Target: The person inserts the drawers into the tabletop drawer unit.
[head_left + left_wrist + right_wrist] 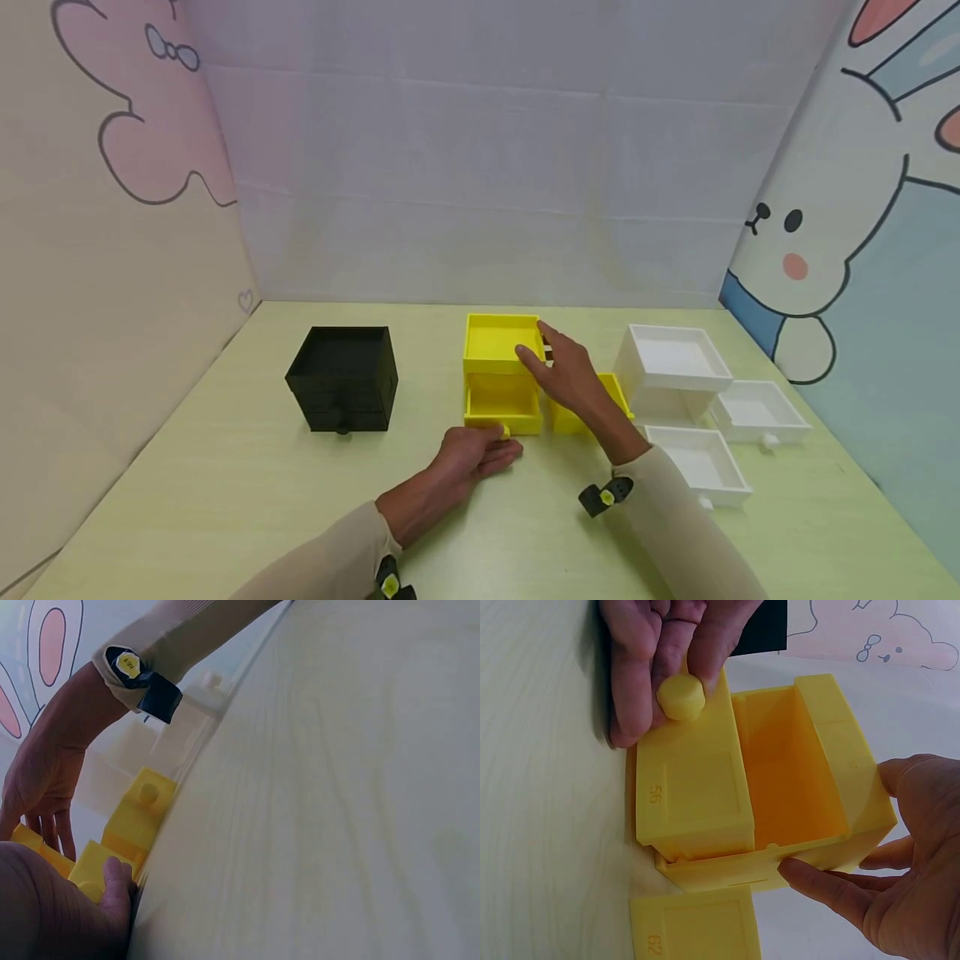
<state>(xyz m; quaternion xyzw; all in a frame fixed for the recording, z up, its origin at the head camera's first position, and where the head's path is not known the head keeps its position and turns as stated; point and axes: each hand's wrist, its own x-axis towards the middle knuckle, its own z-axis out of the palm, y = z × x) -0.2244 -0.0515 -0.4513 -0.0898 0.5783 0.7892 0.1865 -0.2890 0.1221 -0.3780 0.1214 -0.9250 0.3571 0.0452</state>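
Note:
In the head view a small yellow cabinet (501,366) stands at the middle of the table, with an open slot above its lower drawer (697,795). This lower drawer, marked 56, juts partly out of the front. My left hand (468,454) pinches its round knob (681,697) between thumb and fingers, low over the table. My right hand (568,371) holds the cabinet by its right side, thumb against the side wall and fingers round toward the top and back. Just right of the cabinet lies a separate yellow drawer (694,922), marked 62, partly behind my right forearm.
A black cabinet (341,379) with drawers stands on the left. Toward the right is a white cabinet (637,367) with two white drawers, one beside it (761,412) and one in front (697,462). Printed cloth walls (487,167) enclose the table (225,517).

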